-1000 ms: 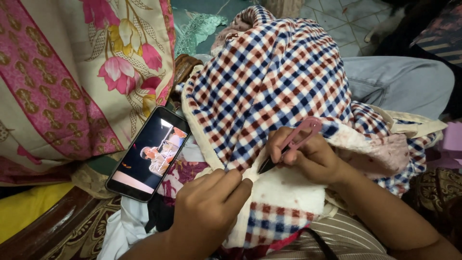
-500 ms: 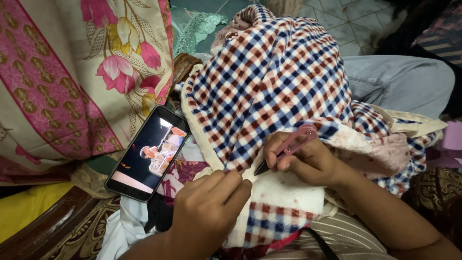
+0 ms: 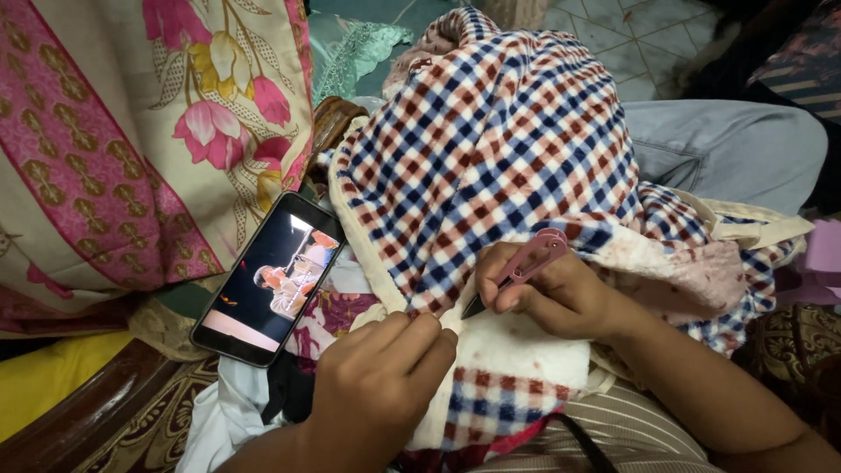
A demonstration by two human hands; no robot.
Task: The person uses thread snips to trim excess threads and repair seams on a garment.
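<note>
Checked cloth (image 3: 526,149) in red, blue and white spreads up and away from my fingers, draped over my lap and mounded well beyond my knuckles; it looks thick, soft and floppy, so I judge it gives no resistance unless I pinch it close to the seam. Just under both hands lies its white lining (image 3: 517,368), fuzzy and marked with faint reddish spots, likely to bunch and slide if I take it loosely. My left hand (image 3: 377,394) is curled nearly closed, fingertips pressed together on the cloth's edge where check meets white, which seems the right place to hold, tight beside the blade. My right hand (image 3: 561,293) is folded around a small pink cutting tool (image 3: 526,263), thumb and forefinger clamped on its slim handle, the dark tip pointing down to the seam just ahead of my left fingertips. The tool seems light, stiff and sharp, best held low on the handle. Off to the left of my left hand a phone (image 3: 267,280) rests with its screen lit, beside a floral cushion (image 3: 131,140).
</note>
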